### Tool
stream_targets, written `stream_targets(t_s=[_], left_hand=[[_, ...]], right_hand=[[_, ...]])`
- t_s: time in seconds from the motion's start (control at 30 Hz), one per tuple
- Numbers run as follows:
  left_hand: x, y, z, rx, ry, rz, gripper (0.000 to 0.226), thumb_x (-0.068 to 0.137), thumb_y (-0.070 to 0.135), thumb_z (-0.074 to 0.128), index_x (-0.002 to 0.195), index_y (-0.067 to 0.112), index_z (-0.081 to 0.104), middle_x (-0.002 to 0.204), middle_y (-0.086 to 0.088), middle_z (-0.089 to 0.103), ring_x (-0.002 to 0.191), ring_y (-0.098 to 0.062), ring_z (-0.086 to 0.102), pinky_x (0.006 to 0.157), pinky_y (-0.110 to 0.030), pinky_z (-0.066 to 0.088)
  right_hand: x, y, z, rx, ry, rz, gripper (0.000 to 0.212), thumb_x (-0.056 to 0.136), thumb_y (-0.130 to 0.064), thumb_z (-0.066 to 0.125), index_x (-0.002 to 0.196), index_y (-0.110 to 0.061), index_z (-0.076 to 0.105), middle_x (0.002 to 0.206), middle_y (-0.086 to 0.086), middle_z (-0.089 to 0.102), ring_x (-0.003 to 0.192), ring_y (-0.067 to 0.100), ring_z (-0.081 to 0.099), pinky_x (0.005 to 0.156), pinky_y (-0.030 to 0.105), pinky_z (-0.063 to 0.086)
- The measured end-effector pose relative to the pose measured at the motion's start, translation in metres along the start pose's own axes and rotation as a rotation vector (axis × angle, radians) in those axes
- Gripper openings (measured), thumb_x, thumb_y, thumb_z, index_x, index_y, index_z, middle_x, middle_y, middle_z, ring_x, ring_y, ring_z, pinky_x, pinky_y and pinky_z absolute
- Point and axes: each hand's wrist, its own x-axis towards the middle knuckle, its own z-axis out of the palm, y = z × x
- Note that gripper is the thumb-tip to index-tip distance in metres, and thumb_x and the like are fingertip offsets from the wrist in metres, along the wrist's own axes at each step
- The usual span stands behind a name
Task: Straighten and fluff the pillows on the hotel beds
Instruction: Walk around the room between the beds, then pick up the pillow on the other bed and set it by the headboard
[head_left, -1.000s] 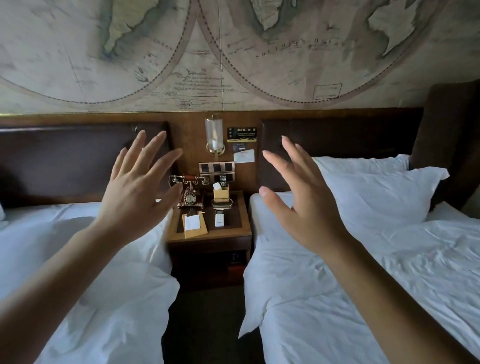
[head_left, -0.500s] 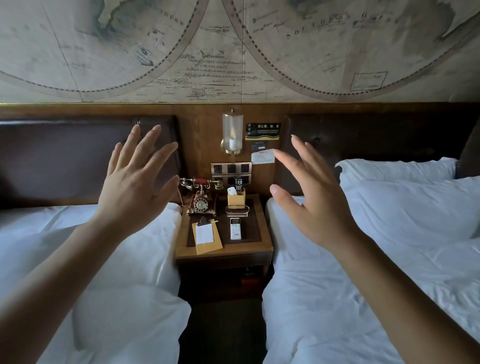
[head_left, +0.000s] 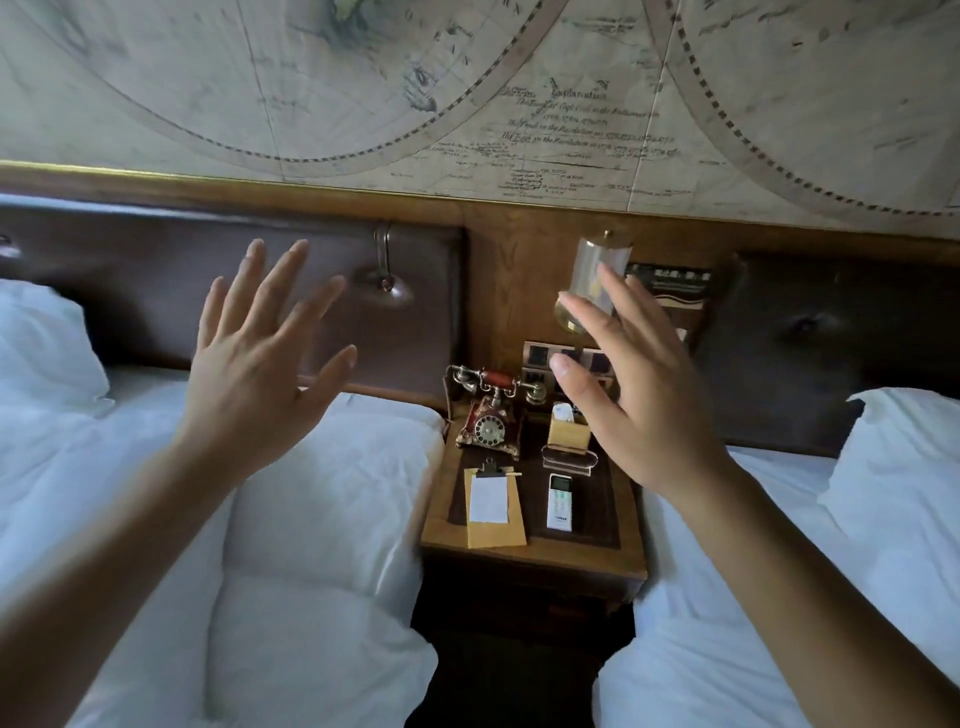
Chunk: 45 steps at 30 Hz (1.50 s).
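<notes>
Hands are spread and empty: left hand (head_left: 254, 374), right hand (head_left: 636, 395). View has swung leftward, bringing the left pillow (head_left: 41, 348) in at the left edge (right pillow (head_left: 904, 467) half cropped), so nothing's fluffed yet.

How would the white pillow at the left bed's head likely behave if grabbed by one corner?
The white fabric pillow looks puffy and creased, so probably soft and light. Lifted by one corner, it would likely sag rather than hold shape. Neither open left hand nor right hand touches it.

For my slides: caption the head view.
Both hands, left and right, raised open above nightstand between two white beds.
</notes>
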Motion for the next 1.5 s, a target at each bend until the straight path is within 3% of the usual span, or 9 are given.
stream_targets(t_s=[0.23, 0.43, 0.57, 0.67, 0.87, 1.17, 1.5], left_hand=[[0.009, -0.058, 0.008, 0.132, -0.045, -0.205, 0.062, 0.097, 0.055, 0.046, 0.148, 0.021, 0.051, 0.17, -0.005, 0.028, 0.16, -0.036, 0.016, 0.123, -0.063, 0.023], [-0.032, -0.085, -0.011, 0.346, -0.084, -0.397, 0.063, 0.097, 0.057, 0.045, 0.151, 0.024, 0.047, 0.17, -0.007, 0.029, 0.16, -0.035, 0.016, 0.125, -0.062, 0.022], [-0.058, -0.103, -0.042, 0.46, -0.093, -0.535, 0.065, 0.097, 0.058, 0.043, 0.15, 0.021, 0.05, 0.169, -0.008, 0.029, 0.16, -0.036, 0.016, 0.125, -0.063, 0.021], [-0.083, -0.114, -0.069, 0.531, -0.083, -0.614, 0.066, 0.097, 0.057, 0.043, 0.151, 0.02, 0.05, 0.17, -0.008, 0.029, 0.16, -0.035, 0.015, 0.124, -0.063, 0.022], [-0.128, -0.151, -0.116, 0.602, -0.074, -0.721, 0.065, 0.097, 0.058, 0.042, 0.151, 0.022, 0.046, 0.17, -0.008, 0.027, 0.161, -0.034, 0.013, 0.125, -0.063, 0.019], [-0.187, -0.164, -0.15, 0.635, -0.034, -0.869, 0.066, 0.096, 0.055, 0.045, 0.15, 0.018, 0.051, 0.169, -0.012, 0.029, 0.16, -0.035, 0.015, 0.121, -0.068, 0.025], [-0.244, -0.191, -0.169, 0.736, -0.075, -1.118, 0.069, 0.096, 0.056, 0.044, 0.153, 0.016, 0.048, 0.169, -0.014, 0.027, 0.159, -0.038, 0.014, 0.124, -0.061, 0.019]], right_hand=[[0.096, 0.022, 0.085, 0.194, -0.077, -0.134, 0.057, 0.101, -0.051, 0.047, 0.153, -0.027, 0.045, 0.169, 0.001, 0.025, 0.158, 0.024, 0.015, 0.124, 0.053, 0.023], [0.155, 0.01, 0.156, 0.349, -0.16, -0.262, 0.056, 0.1, -0.048, 0.049, 0.151, -0.025, 0.048, 0.168, 0.005, 0.028, 0.157, 0.027, 0.019, 0.125, 0.047, 0.022], [0.175, -0.026, 0.202, 0.405, -0.214, -0.374, 0.058, 0.1, -0.053, 0.046, 0.154, -0.03, 0.042, 0.17, 0.0, 0.022, 0.158, 0.025, 0.014, 0.124, 0.052, 0.022], [0.18, -0.069, 0.232, 0.471, -0.264, -0.439, 0.059, 0.1, -0.057, 0.044, 0.154, -0.034, 0.039, 0.171, -0.003, 0.019, 0.158, 0.023, 0.012, 0.121, 0.046, 0.019], [0.179, -0.145, 0.268, 0.551, -0.291, -0.525, 0.06, 0.099, -0.06, 0.041, 0.153, -0.034, 0.042, 0.17, 0.0, 0.022, 0.157, 0.025, 0.018, 0.121, 0.052, 0.025], [0.177, -0.238, 0.3, 0.603, -0.393, -0.651, 0.06, 0.098, -0.057, 0.045, 0.152, -0.03, 0.046, 0.169, 0.001, 0.025, 0.157, 0.026, 0.02, 0.12, 0.054, 0.03], [0.175, -0.318, 0.378, 0.695, -0.585, -0.8, 0.064, 0.095, -0.057, 0.047, 0.153, -0.03, 0.043, 0.17, 0.0, 0.02, 0.157, 0.026, 0.019, 0.122, 0.055, 0.028]])
